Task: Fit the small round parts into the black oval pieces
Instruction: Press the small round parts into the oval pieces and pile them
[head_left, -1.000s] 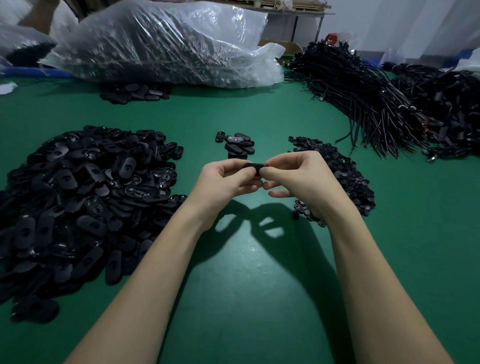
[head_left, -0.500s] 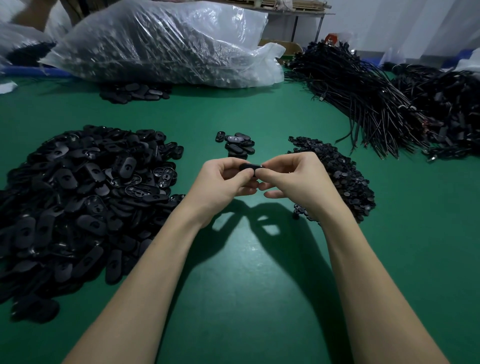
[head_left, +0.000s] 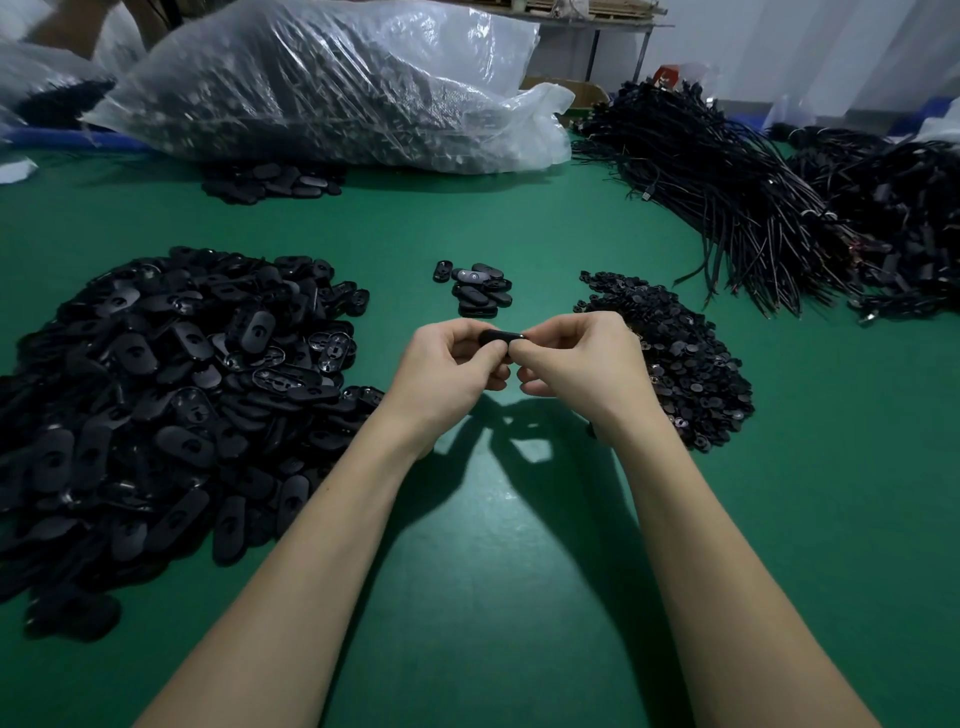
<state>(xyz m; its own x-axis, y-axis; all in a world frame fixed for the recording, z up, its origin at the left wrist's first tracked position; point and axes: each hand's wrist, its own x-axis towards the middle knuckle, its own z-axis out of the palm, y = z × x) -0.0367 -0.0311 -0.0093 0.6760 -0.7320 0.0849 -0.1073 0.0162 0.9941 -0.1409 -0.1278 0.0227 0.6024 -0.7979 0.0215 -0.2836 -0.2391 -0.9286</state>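
Pinched between the left hand (head_left: 447, 371) and right hand (head_left: 576, 364), an oval piece (head_left: 500, 338) was held raised, seemingly so a round part, unseen, could be pressed in.

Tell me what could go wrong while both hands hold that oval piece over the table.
The oval piece is pinched only at its ends by the left hand and right hand; pressing may pop it loose. A dropped round part could vanish into the round-parts pile. Fingers hide the seat, so misfits may go unseen.
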